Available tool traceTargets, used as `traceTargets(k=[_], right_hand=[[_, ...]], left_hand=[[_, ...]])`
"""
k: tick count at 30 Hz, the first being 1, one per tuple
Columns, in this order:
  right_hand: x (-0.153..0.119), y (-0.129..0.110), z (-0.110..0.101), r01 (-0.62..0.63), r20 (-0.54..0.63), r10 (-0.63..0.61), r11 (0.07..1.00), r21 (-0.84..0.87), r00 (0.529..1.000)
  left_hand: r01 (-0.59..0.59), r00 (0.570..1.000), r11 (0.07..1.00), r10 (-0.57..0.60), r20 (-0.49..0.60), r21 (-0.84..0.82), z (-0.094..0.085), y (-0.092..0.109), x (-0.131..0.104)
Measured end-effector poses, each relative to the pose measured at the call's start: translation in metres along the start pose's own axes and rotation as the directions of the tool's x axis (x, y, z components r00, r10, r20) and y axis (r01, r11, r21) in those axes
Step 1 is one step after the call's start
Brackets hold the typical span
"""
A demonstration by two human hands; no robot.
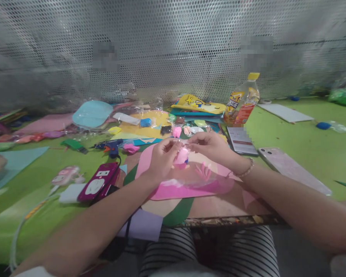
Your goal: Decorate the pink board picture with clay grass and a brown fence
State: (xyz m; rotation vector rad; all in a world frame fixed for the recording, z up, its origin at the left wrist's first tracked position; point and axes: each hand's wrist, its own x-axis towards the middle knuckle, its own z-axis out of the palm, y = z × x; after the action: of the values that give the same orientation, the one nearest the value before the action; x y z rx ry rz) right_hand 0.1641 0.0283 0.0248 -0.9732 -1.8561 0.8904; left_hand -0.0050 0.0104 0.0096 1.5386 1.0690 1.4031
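1. Grip of the left hand [164, 156]: narrow, the thumb and fingers drawn in towards the right hand's fingertips; blur hides what, if anything, it pinches.
2. Grip of the right hand [212, 148]: also narrow, its thumb and forefinger nearly together; I cannot tell whether something is held there.
3. Both hands are above the large rounded pink paper sheet with a brighter magenta band [161, 192], which lies on the lime-green covered surface [34, 227].
4. The small, soft-looking pale pink lump [182, 154] is over the middle of the pink sheet, just below the fingertips; whether it is held or resting is unclear.
5. On the sheet, right of centre, lies a pink piece with finger-like strips [204, 171].
6. Left of the sheet are a dark blue glue gun with orange parts [112, 146] and a deep magenta rectangular case with a white cartoon figure [100, 181].
7. Beyond the sheet are a small bright pink lump [177, 132], a small black lump [165, 130] and a yellow cutout with a star [200, 104].
8. Right of the sheet lie a dark phone with a lit screen [241, 139] and a pale pink-backed phone [295, 169].
9. Beyond the sheet, to its right, a clear plastic bottle with a yellow cap [242, 100] stands tilted in view.
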Motion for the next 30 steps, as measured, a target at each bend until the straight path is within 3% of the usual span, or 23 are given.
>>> traceTargets(k=[7,25,30], right_hand=[[0.0004,0.0004,0.0012,-0.005,0.022,0.004,1.000,0.020,1.000],[-0.0034,-0.0070,0.0009,0.055,0.020,-0.052,0.988,-0.147,0.998],[-0.0047,-0.0037,0.0012,0.137,0.073,-0.119,0.939,-0.316,0.990]], left_hand=[[-0.008,1.000,1.000,0.008,-0.007,0.025,-0.0010,-0.0023,0.0013],[-0.064,0.998,0.992,0.064,0.008,0.109,-0.0030,-0.0014,-0.0010],[-0.111,0.994,0.982,0.107,0.034,0.151,-0.0019,-0.0016,-0.0015]])
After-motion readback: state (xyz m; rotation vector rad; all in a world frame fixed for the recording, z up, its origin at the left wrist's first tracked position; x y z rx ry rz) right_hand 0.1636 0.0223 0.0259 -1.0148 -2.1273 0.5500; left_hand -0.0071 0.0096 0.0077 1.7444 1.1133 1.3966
